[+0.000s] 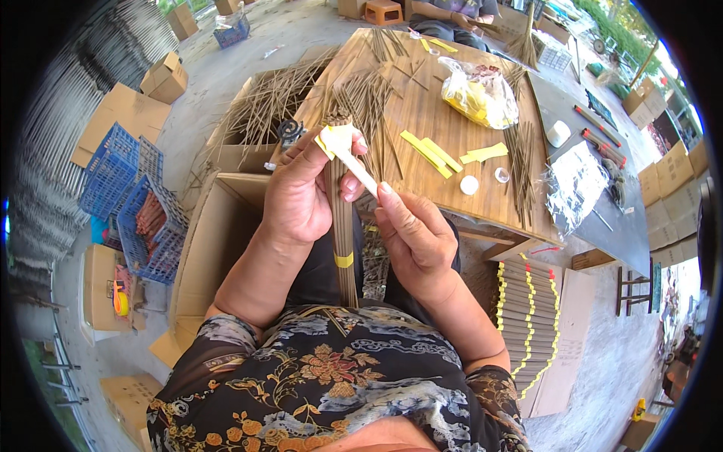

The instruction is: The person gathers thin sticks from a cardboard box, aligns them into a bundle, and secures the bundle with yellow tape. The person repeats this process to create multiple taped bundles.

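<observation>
An upright bundle of thin brown sticks (337,211), perhaps incense, stands in front of my body. My left hand (301,184) is wrapped around its upper part, fingers closed. A yellow paper band (344,261) circles the bundle lower down. Near the top, a yellow paper strip (358,172) lies around the sticks under my left fingers, its pale free end stretching toward the lower right. My right hand (418,233) pinches that end between thumb and finger. The bundle's lower end is hidden at my clothing.
A wooden table (422,98) ahead bears loose sticks, yellow strips (431,154), a plastic bag (482,94) and a white round lid (468,184). Banded bundles (527,316) lie at right. An open carton (226,241) and blue crates (154,230) stand left. Another person (452,19) sits beyond the table.
</observation>
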The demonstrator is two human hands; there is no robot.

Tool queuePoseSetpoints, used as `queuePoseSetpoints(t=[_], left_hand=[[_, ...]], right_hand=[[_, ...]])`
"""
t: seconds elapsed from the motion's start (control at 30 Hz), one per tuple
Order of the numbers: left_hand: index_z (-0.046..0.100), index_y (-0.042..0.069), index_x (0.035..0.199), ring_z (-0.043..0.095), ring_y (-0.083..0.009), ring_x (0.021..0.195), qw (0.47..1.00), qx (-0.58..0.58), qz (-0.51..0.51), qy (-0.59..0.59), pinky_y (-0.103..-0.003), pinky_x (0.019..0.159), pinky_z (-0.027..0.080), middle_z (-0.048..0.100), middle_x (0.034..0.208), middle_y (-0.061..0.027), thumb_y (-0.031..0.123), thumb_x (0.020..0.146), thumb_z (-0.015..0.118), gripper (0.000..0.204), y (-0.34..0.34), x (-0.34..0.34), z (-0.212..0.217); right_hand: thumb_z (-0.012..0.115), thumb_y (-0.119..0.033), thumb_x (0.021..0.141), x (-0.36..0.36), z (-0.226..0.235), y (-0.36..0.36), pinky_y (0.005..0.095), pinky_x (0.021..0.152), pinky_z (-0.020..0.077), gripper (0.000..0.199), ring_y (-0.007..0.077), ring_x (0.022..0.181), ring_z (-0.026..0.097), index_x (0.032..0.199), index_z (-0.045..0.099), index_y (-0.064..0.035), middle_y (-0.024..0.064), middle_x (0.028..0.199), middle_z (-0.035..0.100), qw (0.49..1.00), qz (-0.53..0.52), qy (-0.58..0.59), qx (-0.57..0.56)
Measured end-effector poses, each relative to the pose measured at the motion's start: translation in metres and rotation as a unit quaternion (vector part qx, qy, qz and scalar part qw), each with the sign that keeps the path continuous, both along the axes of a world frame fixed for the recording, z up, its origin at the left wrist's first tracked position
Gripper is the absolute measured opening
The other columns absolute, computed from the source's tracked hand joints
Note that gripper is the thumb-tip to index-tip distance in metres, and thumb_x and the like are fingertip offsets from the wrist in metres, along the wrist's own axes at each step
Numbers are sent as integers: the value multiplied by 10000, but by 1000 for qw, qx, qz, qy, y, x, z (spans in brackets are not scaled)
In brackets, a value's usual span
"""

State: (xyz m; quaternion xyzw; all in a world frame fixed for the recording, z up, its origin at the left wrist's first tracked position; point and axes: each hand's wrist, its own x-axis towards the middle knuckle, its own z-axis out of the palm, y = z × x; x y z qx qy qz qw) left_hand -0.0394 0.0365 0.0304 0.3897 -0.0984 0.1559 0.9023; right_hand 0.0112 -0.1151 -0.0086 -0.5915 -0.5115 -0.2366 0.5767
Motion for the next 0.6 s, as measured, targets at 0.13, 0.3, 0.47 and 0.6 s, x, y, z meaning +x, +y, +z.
queuePoseSetpoints(t=[0.13, 0.3, 0.47, 0.6], left_hand=[[563, -5, 984, 513, -143, 591, 1000, 2, 7, 3, -236, 506, 398, 575, 882, -113, 239, 868, 515, 274, -1, 1, 0], [557, -13, 985, 512, -143, 598, 1000, 8, -5, -7, -235, 516, 400, 566, 882, -116, 235, 872, 508, 277, -1, 2, -3], [480, -20, 1053, 471, -134, 587, 1000, 19, 20, 15, -226, 491, 398, 500, 936, -117, 311, 820, 578, 416, -1, 1, 3], [458, -38, 1066, 457, -133, 574, 999, 33, 18, -8, -229, 492, 386, 491, 949, -118, 299, 824, 575, 431, 3, 4, 0]], right_hand=[[637, 78, 713, 1, 4, 0, 238, 612, 464, 384, 199, 696, 582, 1083, 578, -6, 138, 860, 591, 1000, 2, -5, -3], [636, 81, 709, 4, 2, -1, 239, 604, 462, 388, 200, 689, 576, 1082, 578, -9, 134, 855, 590, 1000, -4, -11, -1], [635, 107, 645, 6, -1, -1, 284, 588, 471, 473, 221, 683, 569, 1101, 562, 3, 116, 841, 571, 1000, 7, -21, 1], [638, 102, 651, 4, -3, -2, 284, 586, 473, 464, 218, 675, 570, 1097, 565, -1, 115, 845, 575, 1000, 15, -13, 4]])
